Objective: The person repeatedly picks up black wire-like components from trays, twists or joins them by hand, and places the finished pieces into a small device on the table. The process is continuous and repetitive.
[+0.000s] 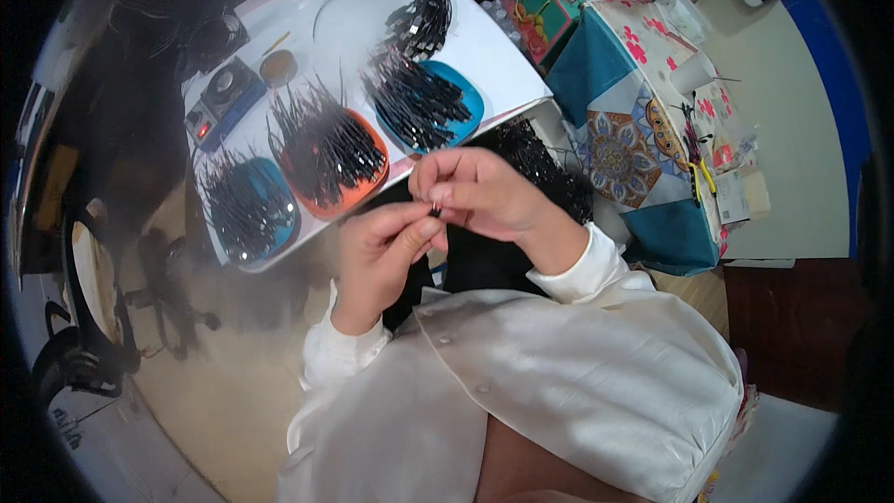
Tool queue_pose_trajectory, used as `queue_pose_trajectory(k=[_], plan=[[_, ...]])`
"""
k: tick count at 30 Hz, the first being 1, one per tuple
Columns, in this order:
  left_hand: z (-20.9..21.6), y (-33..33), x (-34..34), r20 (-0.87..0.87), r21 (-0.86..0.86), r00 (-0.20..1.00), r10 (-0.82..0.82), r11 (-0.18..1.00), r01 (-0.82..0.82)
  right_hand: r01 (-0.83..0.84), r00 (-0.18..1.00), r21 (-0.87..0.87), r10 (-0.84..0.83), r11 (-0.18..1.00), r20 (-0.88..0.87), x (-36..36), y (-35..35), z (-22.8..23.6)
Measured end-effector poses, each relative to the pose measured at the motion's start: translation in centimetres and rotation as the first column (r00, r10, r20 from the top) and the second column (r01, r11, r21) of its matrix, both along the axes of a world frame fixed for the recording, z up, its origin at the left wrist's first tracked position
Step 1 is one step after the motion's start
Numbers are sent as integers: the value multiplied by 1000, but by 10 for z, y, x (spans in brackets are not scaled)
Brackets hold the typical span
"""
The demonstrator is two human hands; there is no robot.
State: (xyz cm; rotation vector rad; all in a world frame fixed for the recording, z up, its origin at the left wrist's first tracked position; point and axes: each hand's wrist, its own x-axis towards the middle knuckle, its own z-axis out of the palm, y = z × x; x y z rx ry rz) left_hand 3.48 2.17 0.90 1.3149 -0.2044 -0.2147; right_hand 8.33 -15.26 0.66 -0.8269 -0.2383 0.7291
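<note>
My left hand [382,256] and my right hand [480,191] meet in front of me, just off the table's near edge. Between their fingertips is a small black piece [435,211] with a thin reddish bit on top, too small to name. Both hands are closed in a pinch on it. Just beyond them, bundles of short black wires lie in three shallow dishes: a blue dish [477,98] nearest my right hand, an orange dish [377,144] in the middle, and another blue dish [291,219] at the left.
A small dark device [223,93] with a red light sits on the white table [503,65], and a loose black wire bundle [424,23] lies at its far side. On the right stand a green box [540,0] and a cloth-covered surface [587,65] with yellow-handled pliers [702,177].
</note>
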Motion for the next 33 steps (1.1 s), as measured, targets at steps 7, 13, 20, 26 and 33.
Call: queue_pose_trajectory(k=[7,13,20,26,33], plan=[[-15,8,18,-93,-276,991,100,953,-122,518,808,-525,-184,675,560,140,-36,-34],[-27,10,17,-228,-356,963,142,909,-218,777,616,-619,-58,-114,785,300,-64,-84],[-29,15,13,-242,-360,959,148,904,-230,686,709,-684,14,-249,705,332,-29,-77],[-22,18,7,-225,-366,956,189,893,-263,548,827,-718,-410,430,385,294,-34,-26],[-10,-2,29,-335,-406,934,127,875,-265,444,822,-418,-174,792,542,60,-20,19]])
